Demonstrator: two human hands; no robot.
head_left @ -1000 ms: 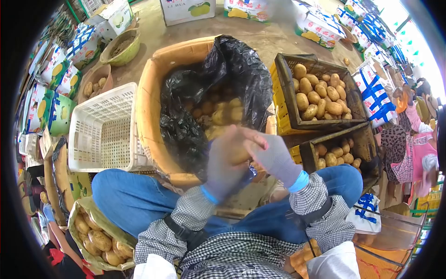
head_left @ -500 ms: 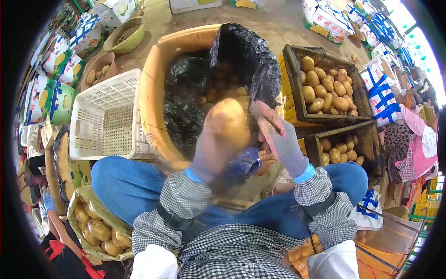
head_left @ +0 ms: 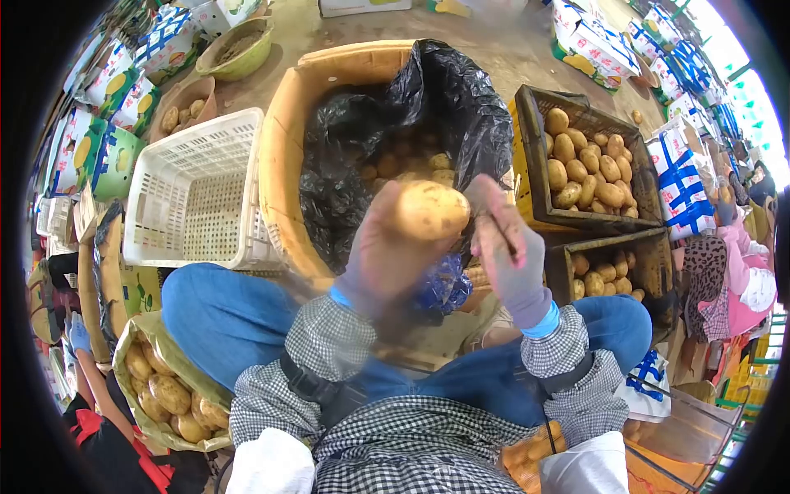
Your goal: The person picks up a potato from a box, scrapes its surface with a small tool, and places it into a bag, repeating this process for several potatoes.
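Note:
A large yellow potato (head_left: 429,212) with brown specks rests in my left hand (head_left: 380,259), whose gloved fingers are blurred. My right hand (head_left: 512,265) is close against the potato's right end, thumb and fingers drawn together. A thin dark line shows between those fingers; I cannot make out what it is. Both hands wear grey gloves that leave the fingertips bare. Just beyond them stands a big tan tub (head_left: 278,156) lined with a black plastic bag (head_left: 469,90), with potatoes (head_left: 399,160) down inside. Crumpled blue plastic (head_left: 447,284) shows below the hands.
A white slotted crate (head_left: 140,210) stands left of the tub. Two dark crates (head_left: 527,177) of potatoes sit at right. A sack (head_left: 127,395) of potatoes is by my left knee. Basins (head_left: 247,62) and printed boxes (head_left: 588,41) stand farther back. Other people (head_left: 745,272) are at both sides.
The potato has turned from upright to lying sideways and moved slightly right. My right hand has closed in on its right end. The whole view has shifted a little.

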